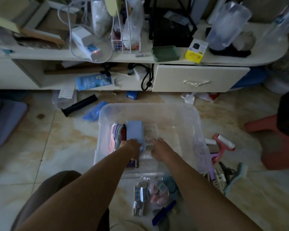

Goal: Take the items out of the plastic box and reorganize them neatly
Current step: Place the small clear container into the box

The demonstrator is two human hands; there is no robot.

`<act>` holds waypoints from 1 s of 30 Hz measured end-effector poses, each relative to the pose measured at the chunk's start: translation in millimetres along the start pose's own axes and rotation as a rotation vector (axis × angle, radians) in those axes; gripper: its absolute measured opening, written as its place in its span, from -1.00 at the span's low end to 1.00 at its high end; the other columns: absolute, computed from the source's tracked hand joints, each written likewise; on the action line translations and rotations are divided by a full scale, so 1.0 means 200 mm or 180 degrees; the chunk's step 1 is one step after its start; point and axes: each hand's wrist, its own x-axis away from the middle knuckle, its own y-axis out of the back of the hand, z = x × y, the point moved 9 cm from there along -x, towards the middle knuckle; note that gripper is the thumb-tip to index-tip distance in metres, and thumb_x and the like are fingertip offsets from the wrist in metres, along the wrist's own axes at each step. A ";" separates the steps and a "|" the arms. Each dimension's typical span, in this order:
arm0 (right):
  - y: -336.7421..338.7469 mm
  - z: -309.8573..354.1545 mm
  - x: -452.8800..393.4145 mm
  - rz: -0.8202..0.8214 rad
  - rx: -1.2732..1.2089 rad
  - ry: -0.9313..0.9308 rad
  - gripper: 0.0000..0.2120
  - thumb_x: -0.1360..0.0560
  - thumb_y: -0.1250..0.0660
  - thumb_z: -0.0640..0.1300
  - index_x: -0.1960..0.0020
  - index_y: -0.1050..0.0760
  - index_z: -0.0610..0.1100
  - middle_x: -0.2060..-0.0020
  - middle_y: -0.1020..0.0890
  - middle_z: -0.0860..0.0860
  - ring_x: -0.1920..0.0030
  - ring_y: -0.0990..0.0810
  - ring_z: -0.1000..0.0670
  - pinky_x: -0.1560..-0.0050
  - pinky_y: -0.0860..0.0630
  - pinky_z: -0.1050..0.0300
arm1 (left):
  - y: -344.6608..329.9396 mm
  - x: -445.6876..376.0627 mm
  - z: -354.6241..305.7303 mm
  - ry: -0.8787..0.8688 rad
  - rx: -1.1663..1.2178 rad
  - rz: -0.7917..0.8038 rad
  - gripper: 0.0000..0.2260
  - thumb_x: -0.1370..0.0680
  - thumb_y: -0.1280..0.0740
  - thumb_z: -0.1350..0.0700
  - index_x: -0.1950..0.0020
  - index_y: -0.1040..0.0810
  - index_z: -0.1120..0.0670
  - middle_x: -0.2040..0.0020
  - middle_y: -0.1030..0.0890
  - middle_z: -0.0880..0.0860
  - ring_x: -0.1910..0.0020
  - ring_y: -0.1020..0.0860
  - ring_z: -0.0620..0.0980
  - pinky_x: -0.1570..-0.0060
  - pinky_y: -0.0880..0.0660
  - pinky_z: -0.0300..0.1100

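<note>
A clear plastic box (187,117) stands on the tiled floor in front of me. Both my hands reach down into it. My left hand (131,147) grips the near end of a flat pale-blue case (134,129) standing on edge. My right hand (159,148) holds the near end of a small clear plastic container (151,130) beside that case. Left of the blue case stands a row of thin coloured pieces (118,134), pink, grey and red. The right half of the box holds nothing that I can see.
On the floor near me lie clear packets with flash cards (138,194), a round tub of pink things (158,191) and a blue pen (164,211). Pink lint rollers (223,144) and a comb lie right of the box. A cluttered desk with a drawer (200,79) stands behind.
</note>
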 end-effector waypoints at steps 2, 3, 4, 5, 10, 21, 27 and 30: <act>0.02 0.02 -0.02 0.0020 0.0135 0.0050 -0.48 -0.53 -0.21 -0.23 -0.48 -0.29 -0.15 -0.33 -0.37 -0.24 -0.36 -0.42 -0.25 -0.32 -0.42 -0.01 | 0.00 0.00 0.01 0.0038 0.0038 -0.0051 -0.38 -0.51 -0.37 0.08 -0.54 -0.23 -0.01 -0.53 -0.23 0.07 -0.47 -0.27 0.10 -0.35 -0.35 0.10; 0.03 0.03 -0.04 0.0039 0.0215 0.0081 -0.49 -0.53 -0.22 -0.24 -0.47 -0.30 -0.15 -0.32 -0.38 -0.24 -0.36 -0.42 -0.25 -0.32 -0.42 -0.01 | 0.00 0.00 0.01 0.0061 0.0067 -0.0078 -0.40 -0.52 -0.36 0.07 -0.53 -0.23 -0.01 -0.52 -0.24 0.06 -0.47 -0.28 0.09 -0.34 -0.36 0.09; 0.05 0.05 -0.05 0.0059 0.0297 0.0125 -0.50 -0.52 -0.24 -0.24 -0.46 -0.31 -0.15 -0.32 -0.38 -0.25 -0.36 -0.42 -0.25 -0.32 -0.42 0.00 | 0.00 -0.01 0.01 0.0084 0.0083 -0.0082 -0.41 -0.53 -0.34 0.07 -0.53 -0.24 -0.02 -0.52 -0.25 0.05 -0.46 -0.29 0.09 -0.34 -0.36 0.10; 0.06 0.06 -0.08 0.0070 0.0382 0.0176 -0.49 -0.52 -0.26 -0.23 -0.46 -0.32 -0.14 -0.33 -0.39 -0.25 -0.36 -0.42 -0.25 -0.32 -0.42 -0.01 | 0.00 -0.01 0.00 0.0096 0.0101 -0.0079 -0.43 -0.53 -0.33 0.06 -0.53 -0.25 -0.02 -0.51 -0.26 0.05 -0.46 -0.29 0.09 -0.33 -0.37 0.11; 0.06 0.11 -0.19 0.0379 0.0931 0.0314 -0.49 -0.58 -0.26 -0.12 -0.51 -0.29 -0.12 -0.46 -0.33 -0.22 -0.44 -0.37 -0.21 -0.39 -0.36 0.01 | 0.00 -0.01 0.01 0.0148 0.0292 -0.0265 -0.48 -0.58 -0.24 -0.02 -0.53 -0.25 -0.02 -0.51 -0.26 0.06 -0.46 -0.29 0.10 -0.33 -0.38 0.11; 0.02 0.04 -0.28 0.0577 0.1816 0.0734 -0.66 -0.63 -0.20 -0.10 -0.28 -0.54 -0.27 -0.27 -0.57 -0.24 -0.24 -0.58 -0.21 -0.15 -0.49 0.08 | -0.06 0.01 -0.02 0.0389 0.0749 -0.0862 -0.58 -0.57 -0.21 0.00 -0.43 -0.41 0.00 -0.47 -0.34 0.03 -0.47 -0.25 0.09 -0.35 -0.36 0.09; -0.01 0.02 -0.29 0.0255 0.1630 0.0730 -0.62 -0.62 -0.21 -0.12 -0.39 -0.47 -0.21 -0.34 -0.53 -0.20 -0.31 -0.54 -0.18 -0.22 -0.46 0.11 | 0.00 -0.02 -0.04 0.0525 0.1097 -0.1132 -0.59 -0.50 -0.32 0.01 -0.34 -0.46 0.06 -0.28 -0.39 0.13 -0.28 -0.45 0.17 -0.21 -0.48 0.08; 0.02 -0.01 -0.28 0.0050 0.1370 0.0693 -0.54 -0.61 -0.25 -0.10 -0.49 -0.37 -0.15 -0.43 -0.46 -0.17 -0.39 -0.47 -0.17 -0.30 -0.42 0.10 | 0.05 -0.04 -0.06 0.0599 0.0963 -0.1271 -0.59 -0.51 -0.33 0.04 -0.34 -0.45 0.09 -0.29 -0.36 0.15 -0.30 -0.40 0.18 -0.20 -0.43 0.06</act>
